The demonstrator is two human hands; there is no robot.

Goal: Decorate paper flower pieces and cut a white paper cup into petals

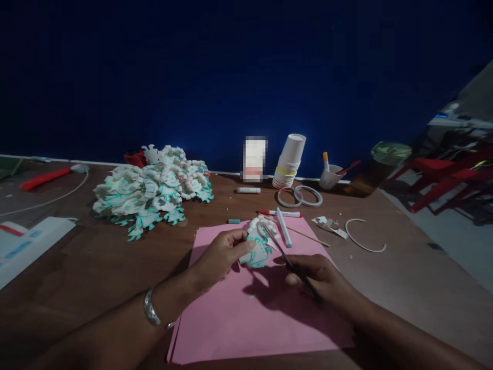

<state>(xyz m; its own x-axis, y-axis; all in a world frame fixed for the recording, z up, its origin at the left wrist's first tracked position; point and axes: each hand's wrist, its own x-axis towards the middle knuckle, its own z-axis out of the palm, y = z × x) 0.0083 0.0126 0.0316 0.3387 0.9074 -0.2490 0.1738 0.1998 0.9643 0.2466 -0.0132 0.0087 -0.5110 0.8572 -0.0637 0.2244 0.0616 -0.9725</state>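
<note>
I see the left hand (pixel 231 249) pinching a paper cutout (pixel 257 246). The right hand's fingers grip a dark, slender tool (pixel 289 261) against it.

The brown table (pixel 115 277) bears pink paper (pixel 231 329), piled white cutouts (pixel 154 190) and stacked cups (pixel 289 159).

Markers (pixel 284 227) lie on the paper (pixel 231 318), cups (pixel 290 156) behind.

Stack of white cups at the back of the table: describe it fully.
The tall stack of white, paper-looking cups is nested upside down, rims bunched low, with one yellow band partway up. It leans right toward its top, standing on the brown wooden-looking table near the dark blue wall. I can't tell whether the pale round ring in front touches it.
</note>
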